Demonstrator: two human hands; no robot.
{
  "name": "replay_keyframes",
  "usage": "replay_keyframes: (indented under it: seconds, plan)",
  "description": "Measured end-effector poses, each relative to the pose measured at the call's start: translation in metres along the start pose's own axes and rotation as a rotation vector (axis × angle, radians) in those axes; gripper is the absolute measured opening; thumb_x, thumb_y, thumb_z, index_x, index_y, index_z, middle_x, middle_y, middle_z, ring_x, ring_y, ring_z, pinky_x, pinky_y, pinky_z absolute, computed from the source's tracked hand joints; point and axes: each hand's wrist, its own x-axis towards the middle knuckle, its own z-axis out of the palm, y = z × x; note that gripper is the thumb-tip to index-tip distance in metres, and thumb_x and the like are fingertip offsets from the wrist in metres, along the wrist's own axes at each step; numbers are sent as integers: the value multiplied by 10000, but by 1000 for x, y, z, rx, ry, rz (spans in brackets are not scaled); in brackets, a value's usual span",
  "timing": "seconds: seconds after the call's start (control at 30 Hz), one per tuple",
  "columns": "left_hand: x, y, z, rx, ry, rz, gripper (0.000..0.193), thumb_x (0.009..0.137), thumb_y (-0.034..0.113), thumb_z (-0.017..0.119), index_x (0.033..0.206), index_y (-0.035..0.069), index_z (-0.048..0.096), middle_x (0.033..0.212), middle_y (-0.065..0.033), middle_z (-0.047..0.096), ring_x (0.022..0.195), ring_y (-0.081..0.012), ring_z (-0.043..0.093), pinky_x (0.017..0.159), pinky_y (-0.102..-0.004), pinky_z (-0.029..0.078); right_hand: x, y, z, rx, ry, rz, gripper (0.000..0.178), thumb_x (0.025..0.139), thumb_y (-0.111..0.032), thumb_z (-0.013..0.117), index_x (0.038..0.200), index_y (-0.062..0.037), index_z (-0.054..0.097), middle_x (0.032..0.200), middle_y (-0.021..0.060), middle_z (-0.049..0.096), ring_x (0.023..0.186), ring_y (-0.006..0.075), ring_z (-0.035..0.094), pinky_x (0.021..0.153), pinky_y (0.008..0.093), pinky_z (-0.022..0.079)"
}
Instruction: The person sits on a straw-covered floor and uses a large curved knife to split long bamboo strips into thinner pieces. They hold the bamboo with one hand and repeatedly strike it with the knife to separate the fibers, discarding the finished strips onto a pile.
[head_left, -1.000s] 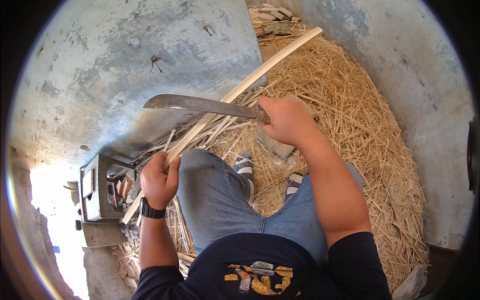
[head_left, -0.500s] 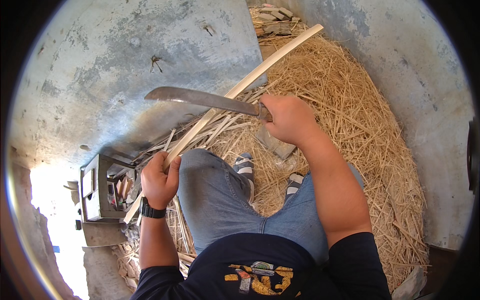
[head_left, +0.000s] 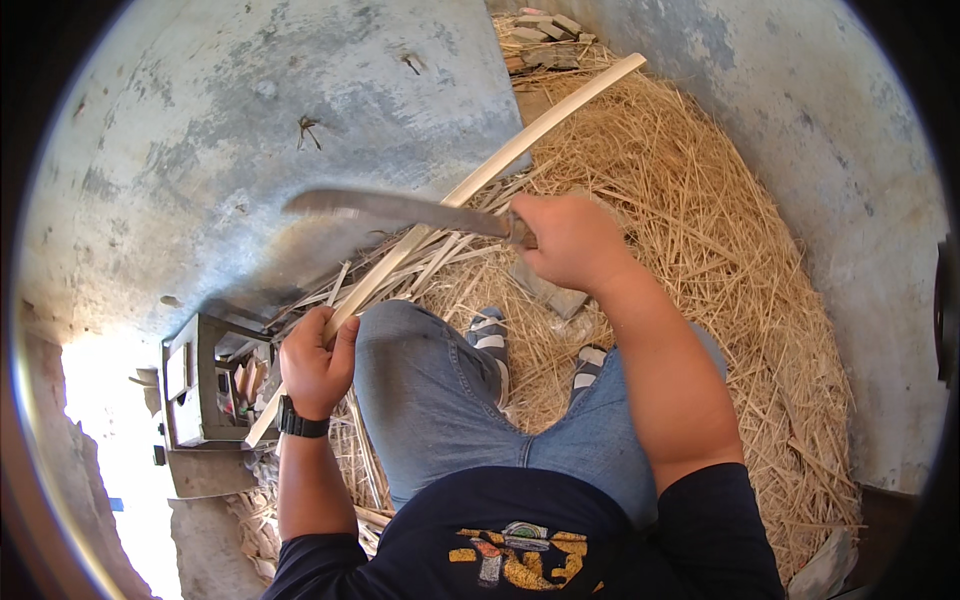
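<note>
I see the left hand (head_left: 318, 370) clamped around the lower part of a long, pale, flat wood-like strip (head_left: 500, 162), which slants up and away to the right, past the left knee of the faded blue denim jeans (head_left: 420, 390). The right hand (head_left: 572, 240) is wrapped round the grip of a curved, dark grey metal machete (head_left: 400, 208), blurred and crossing over the strip; I cannot tell whether they touch. Dry, straw-coloured slivers (head_left: 720, 260) lie heaped on the right.

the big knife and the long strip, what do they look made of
Big knife: blade probably steel, dull dark grey, though its far end is blurred; the right hand mostly hides the handle, leaving its material unclear. Long strip: likely bamboo or wood, apparently unpainted, judging by its pale cream colour and smooth look.
</note>
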Motion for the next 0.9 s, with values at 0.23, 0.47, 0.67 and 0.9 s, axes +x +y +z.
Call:
replay_keyframes:
  seconds: [0.23,0.47,0.67,0.9]
  plan:
    - [0,-5,-8,43,2,35,241,876,220,725,835,12,612,663,-162,575,569,-346,561,535,-393,430,4,24,-21,175,-23,265,277,834,-244,711,1022,-59,629,856,184,686,832,380,672,740,474,524]
    - [-1,-3,-2,0,2,15,240,872,215,727,823,15,603,645,-154,556,566,-343,555,530,-391,417,1,6,-10,146,-69,171,264,857,-256,698,1015,-52,637,816,177,678,786,365,662,708,453,519]
    - [-2,-2,-8,72,50,104,229,871,210,723,817,22,603,625,-143,537,551,-332,547,520,-398,410,4,23,-5,135,-93,113,312,856,-263,719,1035,-18,648,810,171,676,766,319,666,702,413,517]
    - [-9,-20,-20,93,-15,-23,225,917,202,681,835,4,612,621,-110,563,538,-211,509,535,-346,404,7,41,-10,308,56,318,334,856,-273,731,1064,-26,647,883,169,694,829,305,674,733,418,523]
